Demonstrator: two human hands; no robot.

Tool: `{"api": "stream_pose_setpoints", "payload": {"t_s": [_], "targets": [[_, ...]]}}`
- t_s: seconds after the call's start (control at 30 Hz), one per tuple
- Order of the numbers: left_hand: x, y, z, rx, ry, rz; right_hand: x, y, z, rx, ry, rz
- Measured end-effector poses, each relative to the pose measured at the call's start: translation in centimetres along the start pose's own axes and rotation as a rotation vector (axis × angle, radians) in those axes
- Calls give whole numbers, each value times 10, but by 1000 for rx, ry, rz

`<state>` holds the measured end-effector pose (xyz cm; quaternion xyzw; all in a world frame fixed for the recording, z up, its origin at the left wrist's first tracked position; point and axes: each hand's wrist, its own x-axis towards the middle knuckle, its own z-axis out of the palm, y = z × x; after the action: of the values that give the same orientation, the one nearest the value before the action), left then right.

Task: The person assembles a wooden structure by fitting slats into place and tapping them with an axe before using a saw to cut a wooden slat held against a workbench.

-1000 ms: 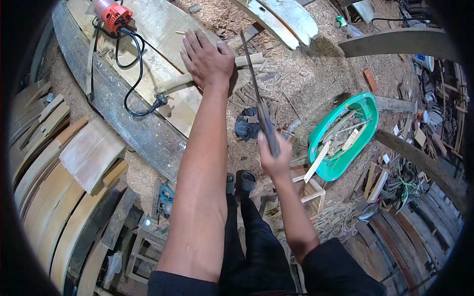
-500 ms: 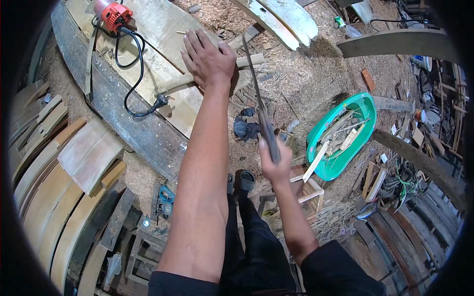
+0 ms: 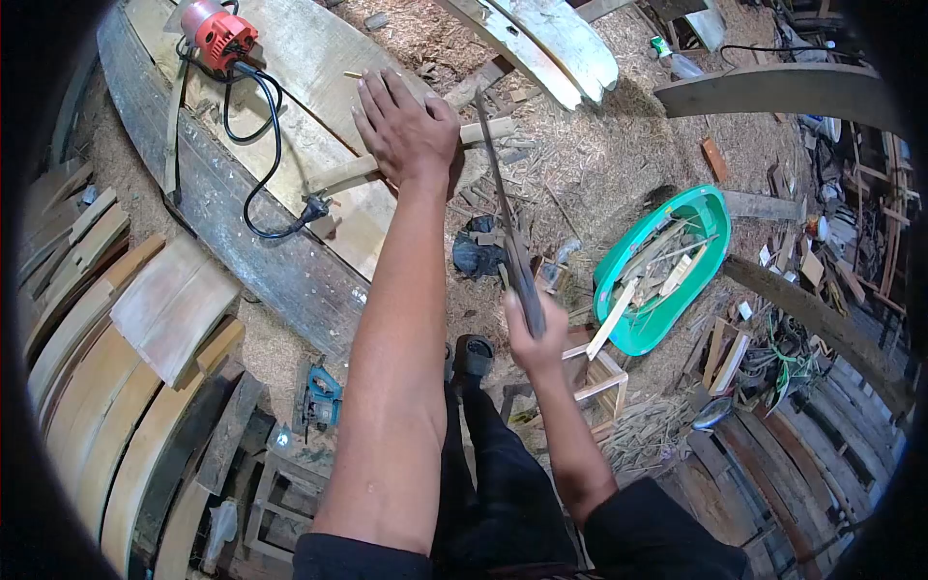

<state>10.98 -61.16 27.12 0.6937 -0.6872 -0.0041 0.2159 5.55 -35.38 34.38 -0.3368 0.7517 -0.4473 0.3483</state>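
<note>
My left hand (image 3: 406,130) lies flat over a narrow wooden stick (image 3: 338,174), pressing it against a pale plank (image 3: 295,58). Its fingers are stretched out, and the palm covers the middle of the stick. One end of the stick (image 3: 498,129) juts out past the plank's edge. My right hand (image 3: 537,338) is closed around the handle of a long, narrow-bladed machete (image 3: 507,208). The blade points up and away from me, its tip close to the jutting end in this view.
A red power tool (image 3: 217,37) with a black cord and plug (image 3: 311,210) rests on the planks. To the right stands a green tub (image 3: 643,333) of wood scraps. A blue power tool (image 3: 322,394) sits lower left, near stacked curved boards (image 3: 116,387). Shavings cover the floor.
The view has shifted slightly. My right hand and the machete sit a little lower, while my left hand stays pressed on the stick.
</note>
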Motion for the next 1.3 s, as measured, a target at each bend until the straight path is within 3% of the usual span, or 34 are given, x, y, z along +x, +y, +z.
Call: {"api": "stream_pose_setpoints", "payload": {"t_s": [0.1, 0.2, 0.27, 0.37, 0.53, 0.8, 0.97, 1.1, 1.3], "targets": [[4, -2, 0, 6, 15, 6, -22, 2, -14, 49, -19, 178], [2, -1, 0, -1, 15, 1, 37, -21, 5, -51, -8, -14], [-1, 0, 1, 0, 13, -3, 94, -27, 24, -3, -36, -12], [4, -2, 3, 10, 18, 1, 96, -32, 22, 29, -53, 18], [2, 0, -1, 0, 0, -5, 9, 1, -9, 54, -45, 70], [2, -1, 2, 3, 26, 12, 80, -29, 8, 18, -104, 47], [5, -1, 2, 22, 27, 1, 8, 0, -11, 22, -91, 79], [4, -3, 6, 37, 30, 8, 9, -12, -7, -70, -167, 49], [0, -3, 6, 14, 54, 18, -1, -9, 1, 12, 29, 96]]}}
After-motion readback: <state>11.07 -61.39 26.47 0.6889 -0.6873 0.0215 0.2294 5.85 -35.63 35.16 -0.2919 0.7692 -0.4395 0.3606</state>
